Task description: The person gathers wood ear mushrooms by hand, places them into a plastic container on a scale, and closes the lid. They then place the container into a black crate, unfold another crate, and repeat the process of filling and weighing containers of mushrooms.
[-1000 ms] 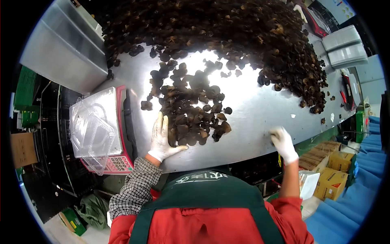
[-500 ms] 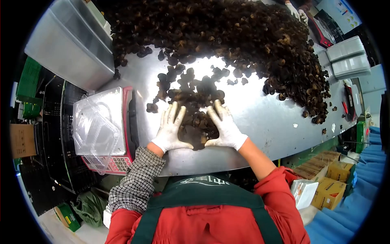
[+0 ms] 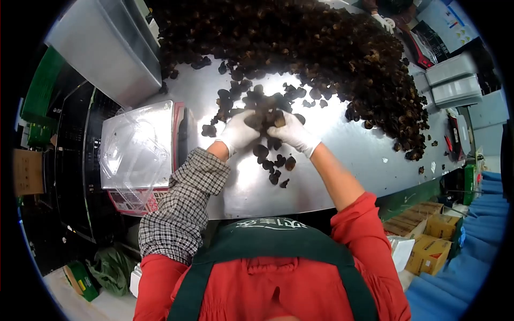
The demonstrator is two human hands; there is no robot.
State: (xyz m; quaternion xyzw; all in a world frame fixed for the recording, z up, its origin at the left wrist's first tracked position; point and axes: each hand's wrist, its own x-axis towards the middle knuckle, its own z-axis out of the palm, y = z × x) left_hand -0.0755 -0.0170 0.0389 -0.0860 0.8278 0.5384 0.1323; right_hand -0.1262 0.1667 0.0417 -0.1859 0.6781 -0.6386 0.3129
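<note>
White-gloved, my left hand (image 3: 240, 132) and my right hand (image 3: 294, 134) face each other across a clump of dark brown wood ear mushrooms (image 3: 262, 115). Their fingers curl in around the clump and are partly hidden by it. A few loose wood ears (image 3: 274, 166) lie on the metal table (image 3: 316, 184) between my wrists and the near edge. Past my fingers, more scattered pieces (image 3: 227, 99) lead toward the big heap of wood ears (image 3: 278, 43).
A scale (image 3: 140, 142) on the left carries clear plastic trays (image 3: 126, 158). Behind it stand grey bins (image 3: 107, 51). Stacked white trays (image 3: 455, 83) sit at the right. Another person's gloved hand (image 3: 383, 22) is at the far right of the heap. Cardboard boxes (image 3: 428, 254) stand below.
Both hands have moved forward, away from the near edge, and their spread fingers have closed around a clump. Several pieces now lie loose behind them.
</note>
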